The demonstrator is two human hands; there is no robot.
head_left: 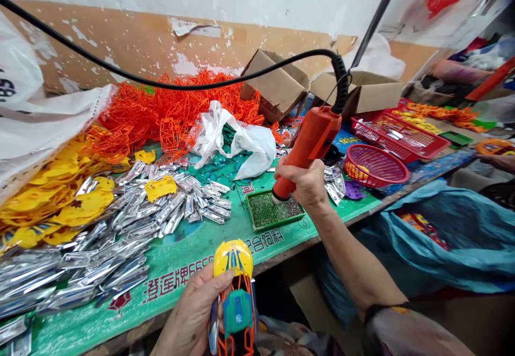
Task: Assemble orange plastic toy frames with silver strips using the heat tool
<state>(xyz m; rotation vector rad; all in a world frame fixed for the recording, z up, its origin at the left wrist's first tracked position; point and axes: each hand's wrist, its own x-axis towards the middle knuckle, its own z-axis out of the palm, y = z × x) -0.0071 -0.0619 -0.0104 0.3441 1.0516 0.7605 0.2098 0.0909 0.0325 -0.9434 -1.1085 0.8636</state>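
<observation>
My left hand (197,305) is closed around a toy car (237,310) with a yellow front, a teal middle and orange bars, held low at the table's front edge. In my right hand (308,181) is a red electric screwdriver (308,141), gripped around its body and tilted downward. Its pale tip meets a green screw tray (257,222) full of small holes, with loose dark screws gathered on the right side. Whether a screw sits on the tip cannot be made out. A black coiled cable (340,77) runs from the tool's top end.
Silver parts (116,238) and yellow shells (60,189) are heaped on the left. Orange frames (161,114) lie behind a white plastic bag (257,146). Cardboard boxes (277,85), a red basket (376,165) and a blue sack (454,232) are farther right. Another person's hand (499,162) shows at the right edge.
</observation>
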